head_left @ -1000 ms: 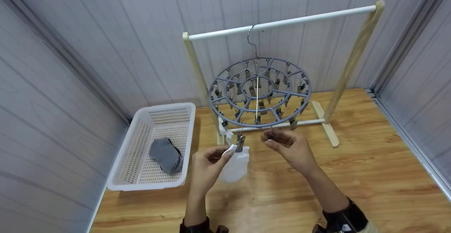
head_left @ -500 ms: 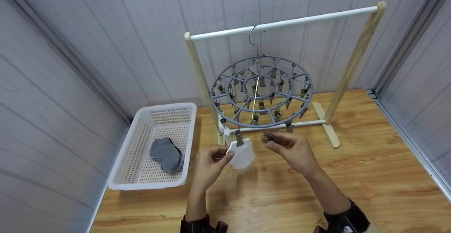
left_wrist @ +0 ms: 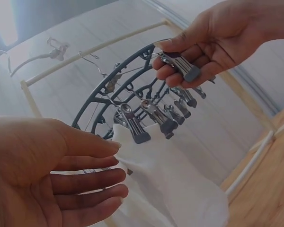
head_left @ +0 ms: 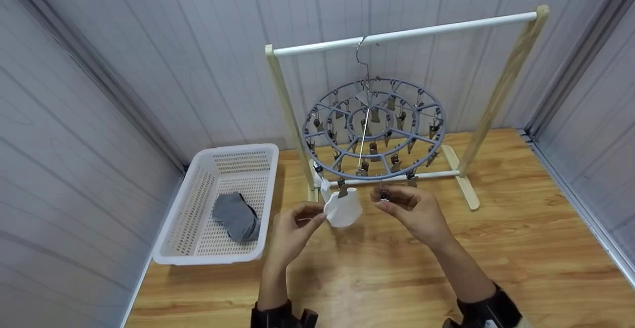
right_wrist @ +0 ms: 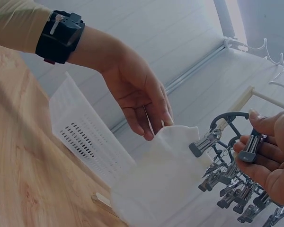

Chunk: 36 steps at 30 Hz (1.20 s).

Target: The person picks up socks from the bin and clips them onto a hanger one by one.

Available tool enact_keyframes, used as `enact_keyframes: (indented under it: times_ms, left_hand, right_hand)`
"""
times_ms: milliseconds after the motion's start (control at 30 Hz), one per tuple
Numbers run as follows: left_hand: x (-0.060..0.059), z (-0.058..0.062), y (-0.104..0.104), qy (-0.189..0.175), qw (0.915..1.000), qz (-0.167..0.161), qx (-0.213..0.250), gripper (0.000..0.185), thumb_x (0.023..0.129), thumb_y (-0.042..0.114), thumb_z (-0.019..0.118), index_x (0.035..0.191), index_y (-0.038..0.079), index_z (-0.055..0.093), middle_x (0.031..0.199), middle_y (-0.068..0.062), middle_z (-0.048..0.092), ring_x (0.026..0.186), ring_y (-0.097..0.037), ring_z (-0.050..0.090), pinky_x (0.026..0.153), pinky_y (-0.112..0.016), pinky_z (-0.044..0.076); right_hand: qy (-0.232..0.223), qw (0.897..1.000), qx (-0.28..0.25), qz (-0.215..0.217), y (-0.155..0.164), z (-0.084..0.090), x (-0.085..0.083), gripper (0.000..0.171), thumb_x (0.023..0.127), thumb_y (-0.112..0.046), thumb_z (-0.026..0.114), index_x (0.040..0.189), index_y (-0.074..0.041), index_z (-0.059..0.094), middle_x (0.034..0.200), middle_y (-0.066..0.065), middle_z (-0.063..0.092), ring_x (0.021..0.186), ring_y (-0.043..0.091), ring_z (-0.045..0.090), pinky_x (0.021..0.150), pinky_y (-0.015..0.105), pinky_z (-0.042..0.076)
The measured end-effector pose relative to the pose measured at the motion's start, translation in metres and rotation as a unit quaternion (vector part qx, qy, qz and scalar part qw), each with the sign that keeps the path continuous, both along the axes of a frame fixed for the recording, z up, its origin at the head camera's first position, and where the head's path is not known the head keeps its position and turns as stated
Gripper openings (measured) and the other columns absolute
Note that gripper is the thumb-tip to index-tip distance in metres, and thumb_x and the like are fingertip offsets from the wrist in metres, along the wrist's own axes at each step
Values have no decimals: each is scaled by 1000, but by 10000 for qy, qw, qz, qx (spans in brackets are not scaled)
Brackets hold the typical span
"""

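Round clip hanger (head_left: 374, 129): hooked on the white rail (head_left: 404, 34).
White sock (head_left: 343, 209): hangs from a clip at the hanger's near rim.
Left hand (head_left: 292, 231): fingers relaxed, seemingly just touching the sock's edge.
Right hand (head_left: 412, 209): pinches the neighbouring clip (left_wrist: 180, 66).
Basket (head_left: 168, 256): left of the hanger, holding grey socks (head_left: 235, 216).

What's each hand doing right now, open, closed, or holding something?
Left hand: open, straight fingers touching the white sock that hangs from a clip.
Right hand: closed, pinching a metal clip on the round hanger.
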<state>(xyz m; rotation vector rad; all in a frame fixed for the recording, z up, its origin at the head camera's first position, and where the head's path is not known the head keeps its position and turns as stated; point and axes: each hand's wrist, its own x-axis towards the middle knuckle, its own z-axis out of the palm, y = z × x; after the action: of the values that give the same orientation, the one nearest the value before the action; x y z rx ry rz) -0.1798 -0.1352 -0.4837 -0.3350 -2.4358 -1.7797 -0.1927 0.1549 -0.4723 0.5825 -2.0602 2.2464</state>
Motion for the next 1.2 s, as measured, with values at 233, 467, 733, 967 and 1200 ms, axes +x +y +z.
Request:
enact_keyframes:
  times_ms: [233, 467, 733, 967, 1200]
  left_hand:
    - [3, 7, -8, 78, 9990, 430, -94, 16, 99, 15, 77, 112, 5, 78, 106, -7, 79, 98, -21, 75, 87, -39, 62]
    - [4, 18, -27, 12, 9926, 878, -843, 16, 100, 17, 76, 114, 9, 77, 101, -3, 77, 95, -19, 74, 86, -39, 62]
    - [-13, 25, -70, -112, 9796, 1000, -1741, 15, 99, 16, 77, 109, 4, 77, 96, -5, 77, 89, -22, 73, 83, -42, 61]
    - [-35, 27, -112, -864, 9629, 1174, -2270, 20, 101, 19, 72, 113, 5, 77, 101, -9, 77, 97, -26, 71, 88, -46, 57]
    - [-61, 17, -153, -1256, 9541, 1353, -2357, 27, 102, 21, 69, 115, -1, 75, 106, -18, 75, 98, -32, 70, 81, -42, 56]
  right_hand:
    - [-71, 10000, 33, 31, 0, 0, -1, 34, 97, 0, 75, 128, 12, 68, 119, 27, 73, 109, 26, 76, 95, 38, 59]
    - [59, 9999, 81, -57, 0, 0, -2, 32, 97, 2, 74, 127, 14, 68, 118, 27, 74, 109, 26, 76, 95, 37, 59]
    - [188, 9995, 173, -193, 2, -1, -4, 29, 97, 3, 74, 124, 12, 71, 116, 24, 75, 106, 22, 76, 93, 37, 60]
    - [141, 9995, 238, -153, 3, -2, -3, 29, 97, -1, 75, 126, 3, 74, 117, 21, 76, 108, 25, 76, 93, 37, 60]
    - [156, 9997, 147, -149, 1, -3, -4, 31, 97, 2, 74, 126, 10, 71, 117, 22, 76, 108, 29, 75, 93, 38, 60]
